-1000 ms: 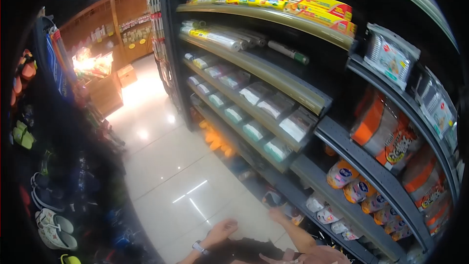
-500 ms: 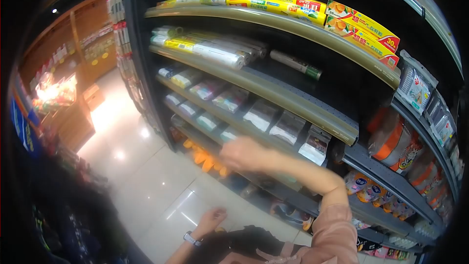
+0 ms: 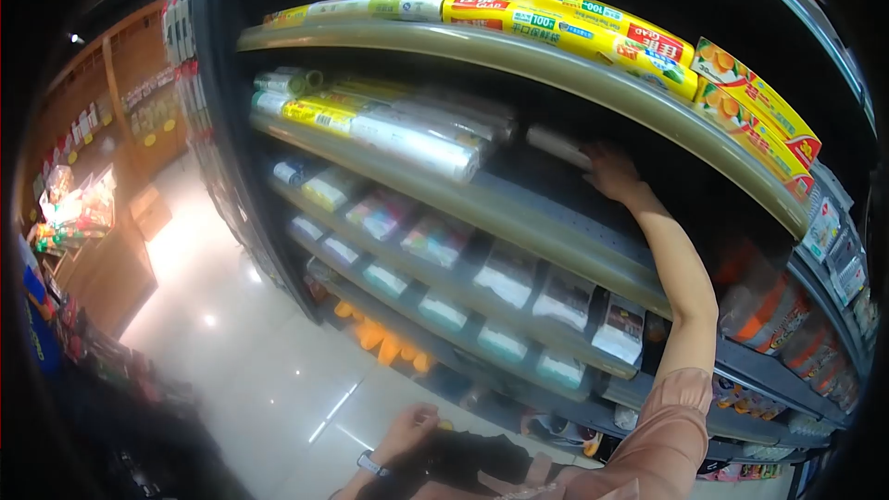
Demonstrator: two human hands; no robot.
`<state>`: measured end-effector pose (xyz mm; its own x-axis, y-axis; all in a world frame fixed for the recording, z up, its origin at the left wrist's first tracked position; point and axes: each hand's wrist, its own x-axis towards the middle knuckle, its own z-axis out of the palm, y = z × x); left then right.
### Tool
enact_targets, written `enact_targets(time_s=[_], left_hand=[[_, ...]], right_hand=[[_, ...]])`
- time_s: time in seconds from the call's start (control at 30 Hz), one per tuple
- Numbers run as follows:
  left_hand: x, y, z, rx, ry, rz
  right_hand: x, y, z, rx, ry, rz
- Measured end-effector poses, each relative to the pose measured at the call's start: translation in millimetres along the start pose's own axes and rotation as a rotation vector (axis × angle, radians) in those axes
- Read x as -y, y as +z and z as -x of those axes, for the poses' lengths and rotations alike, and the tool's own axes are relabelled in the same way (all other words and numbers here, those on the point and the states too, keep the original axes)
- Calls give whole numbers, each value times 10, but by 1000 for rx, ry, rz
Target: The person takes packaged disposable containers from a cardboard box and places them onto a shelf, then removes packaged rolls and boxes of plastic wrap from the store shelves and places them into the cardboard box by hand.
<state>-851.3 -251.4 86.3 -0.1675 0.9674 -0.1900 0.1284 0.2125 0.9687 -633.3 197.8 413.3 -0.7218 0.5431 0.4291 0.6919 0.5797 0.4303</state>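
The right arm rose from its sleeve [image 3: 667,407], elbow bent, forearm angled up and inward. The right hand [image 3: 611,172] reached palm-down over the shelf [image 3: 556,213], fingers bent at the near end of the single roll [image 3: 557,145], which extended leftward from them. Blur obscured whether they gripped it. Stacked rolls [image 3: 407,139] lay farther left of those fingers; yellow boxes [image 3: 574,28] sat above them. The left hand [image 3: 412,428] was low, fingers loosely curled and part-open, the watch [image 3: 373,465] below them.
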Motion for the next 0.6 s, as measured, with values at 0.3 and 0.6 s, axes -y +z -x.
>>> enact_targets(time_s=[0.3,0.6], left_hand=[[-192,-311,-1008,94,44,-142],[-492,-623,-1757,339,236,-175]], right_hand=[[-372,358,-214,139,51,-278],[-365,306,-147,113,52,-97]])
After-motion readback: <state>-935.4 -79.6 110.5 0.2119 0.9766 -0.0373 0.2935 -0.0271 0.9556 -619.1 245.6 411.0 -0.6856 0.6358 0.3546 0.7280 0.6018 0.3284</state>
